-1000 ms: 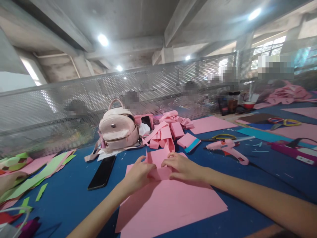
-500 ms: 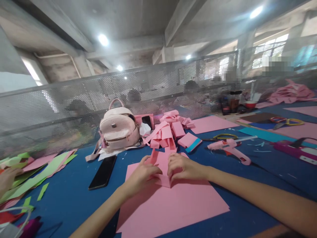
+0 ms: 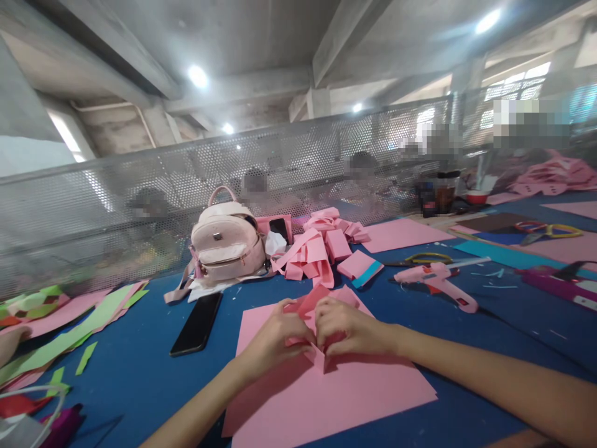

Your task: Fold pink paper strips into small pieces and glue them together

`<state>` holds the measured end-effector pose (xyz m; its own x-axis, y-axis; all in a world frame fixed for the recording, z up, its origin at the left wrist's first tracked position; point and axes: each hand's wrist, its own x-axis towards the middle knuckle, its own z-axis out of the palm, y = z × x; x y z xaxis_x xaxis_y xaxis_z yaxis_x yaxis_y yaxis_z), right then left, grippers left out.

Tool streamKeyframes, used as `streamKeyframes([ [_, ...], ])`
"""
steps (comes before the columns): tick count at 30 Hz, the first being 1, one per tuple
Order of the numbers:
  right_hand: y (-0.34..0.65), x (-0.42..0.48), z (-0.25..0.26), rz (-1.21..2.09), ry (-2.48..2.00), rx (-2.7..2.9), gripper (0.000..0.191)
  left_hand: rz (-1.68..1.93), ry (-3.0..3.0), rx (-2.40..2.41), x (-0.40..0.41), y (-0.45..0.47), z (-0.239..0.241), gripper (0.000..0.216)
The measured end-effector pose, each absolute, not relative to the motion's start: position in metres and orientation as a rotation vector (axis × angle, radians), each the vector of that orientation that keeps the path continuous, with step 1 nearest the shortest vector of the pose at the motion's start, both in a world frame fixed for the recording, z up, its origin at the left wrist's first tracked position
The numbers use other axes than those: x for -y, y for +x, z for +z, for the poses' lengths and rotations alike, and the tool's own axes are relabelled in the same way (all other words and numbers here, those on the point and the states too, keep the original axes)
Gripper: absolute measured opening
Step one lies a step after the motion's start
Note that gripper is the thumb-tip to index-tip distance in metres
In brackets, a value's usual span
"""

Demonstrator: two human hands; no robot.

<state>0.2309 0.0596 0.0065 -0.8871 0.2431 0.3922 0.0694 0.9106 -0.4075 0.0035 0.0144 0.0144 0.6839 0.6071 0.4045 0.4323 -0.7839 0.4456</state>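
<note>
Between my two hands is a folded pink paper strip (image 3: 319, 359), its pointed lower edge raised over the sheets below. My left hand (image 3: 285, 333) grips its left side with curled fingers. Close against it, my right hand (image 3: 342, 323) pinches the right side, thumb and fingers bent inward. Part of the strip is hidden behind my fingers. Beneath both hands lie large pink paper sheets (image 3: 289, 404), slightly fanned at the corners. Just beyond sits a pile of looped pink strips (image 3: 310, 255), with a pink paper bundle banded in blue (image 3: 361, 269) beside it.
A pink glue gun (image 3: 441, 283) and scissors (image 3: 426, 258) lie to the right. A black phone (image 3: 196, 323) and a pale pink backpack (image 3: 227, 242) stand left. Green paper sheets (image 3: 79, 330) and another person's hand (image 3: 12, 345) are at far left. A perforated metal screen (image 3: 298, 162) runs behind.
My hands have drawn closer together and folded the pink strip inward. Its upright ends, which stood up toward the pile, have come down. The camera view has shifted slightly.
</note>
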Motion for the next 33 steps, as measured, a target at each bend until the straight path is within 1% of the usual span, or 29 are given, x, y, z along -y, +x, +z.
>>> streamKeyframes([
  [7, 0.233, -0.064, 0.006, 0.596, -0.224, 2.557, 0.039, 0.803, 2.555, -0.842, -0.024, -0.004, 0.009, 0.008],
  [14, 0.231, -0.058, 0.005, 0.644, -0.254, 2.527, 0.042, 0.833, 2.5, -0.85, -0.021, 0.0, 0.006, 0.012],
  [18, 0.231, -0.059, 0.005, 0.627, -0.232, 2.525, 0.039, 0.793, 2.496, -0.833, -0.015, 0.006, 0.006, 0.012],
  [22, 0.231, -0.06, 0.008, 0.606, -0.256, 2.554, 0.038, 0.841, 2.465, -0.872, -0.014, 0.007, 0.007, 0.008],
  [28, 0.23, -0.059, 0.006, 0.593, -0.229, 2.523, 0.038, 0.852, 2.465, -0.86, -0.009, 0.01, 0.005, 0.009],
  [32, 0.231, -0.061, 0.005, 0.592, -0.26, 2.519, 0.038, 0.958, 2.473, -0.974, -0.008, 0.012, 0.003, 0.011],
  [33, 0.232, -0.061, 0.005, 0.585, -0.263, 2.519, 0.038, 0.979, 2.491, -0.975, -0.01, 0.009, 0.002, 0.008],
])
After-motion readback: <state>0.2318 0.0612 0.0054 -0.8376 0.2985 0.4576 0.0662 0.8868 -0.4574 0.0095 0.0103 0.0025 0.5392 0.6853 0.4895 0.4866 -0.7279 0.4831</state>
